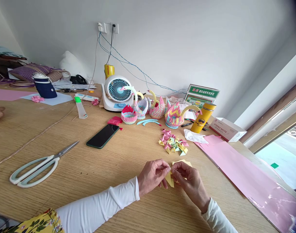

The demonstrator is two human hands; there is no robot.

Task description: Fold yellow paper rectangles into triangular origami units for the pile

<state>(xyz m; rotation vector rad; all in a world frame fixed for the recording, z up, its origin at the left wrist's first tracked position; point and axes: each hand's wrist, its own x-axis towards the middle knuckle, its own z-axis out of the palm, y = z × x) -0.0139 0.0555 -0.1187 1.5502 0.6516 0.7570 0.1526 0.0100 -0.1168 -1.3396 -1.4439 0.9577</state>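
Right now the left hand (149, 177) and right hand (193, 186) are working just above the table (128, 158), fingers (164, 171) of both pinching narrow on a yellow paper piece (169, 180). Paper is sitting between the two sets of fingertips, a pointed flap hanging below; exact contact is partly hidden. Yellow paper stack (186, 162) is lying right behind the right fingers, partly covered by them. Scissors (41, 166) are lying well left of the fingers, blades pointing away. Pink sheets (249, 181) are running along the right side. Pile of folded paper triangles (173, 142) is resting straight beyond the fingers, near: pink, yellow, green. Phone (103, 137) is lying beyond and left, screen dark. Past the pile, a paper swan (172, 118) is standing, yellow neck curving right; its head is overlapping a yellow bottle (202, 118) in view, touch unclear. Sticky note box (227, 129) is sitting right of that. Fan (115, 92) is standing far beyond the fingers, to the left.
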